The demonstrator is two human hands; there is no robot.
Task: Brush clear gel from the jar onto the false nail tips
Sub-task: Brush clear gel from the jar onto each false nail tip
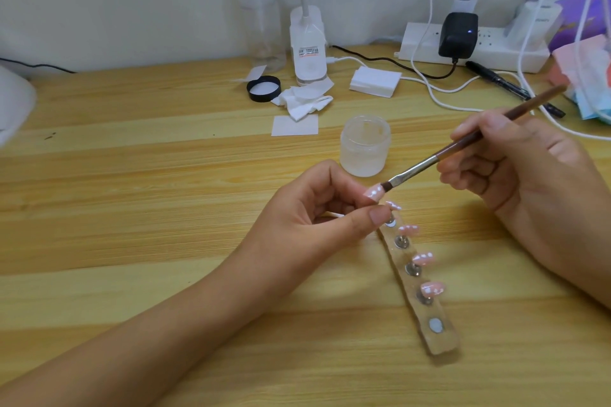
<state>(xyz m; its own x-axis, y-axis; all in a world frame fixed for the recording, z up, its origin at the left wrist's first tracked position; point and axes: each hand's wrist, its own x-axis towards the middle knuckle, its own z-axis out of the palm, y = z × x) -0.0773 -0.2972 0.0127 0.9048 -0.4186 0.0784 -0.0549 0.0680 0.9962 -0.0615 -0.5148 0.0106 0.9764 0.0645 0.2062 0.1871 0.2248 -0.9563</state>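
Observation:
My left hand (317, 208) pinches a small stand that carries a pink false nail tip (373, 192), lifted above the table. In my right hand (515, 162) I grip a brown-handled brush (463, 145); its bristles touch that tip. An open frosted jar of clear gel (365, 145) stands just behind the tip. A clear holder strip (418, 287) lies on the wooden table below my hands, with several glossy pink tips (423, 258) on metal stands and one bare magnet spot near its front end.
At the back lie a black jar lid (264, 88), crumpled wipes (302, 101), a stack of white pads (375, 81), a lamp base (308, 49), an empty clear bottle (261, 23), a power strip with cables (463, 46) and a black pen (506, 84).

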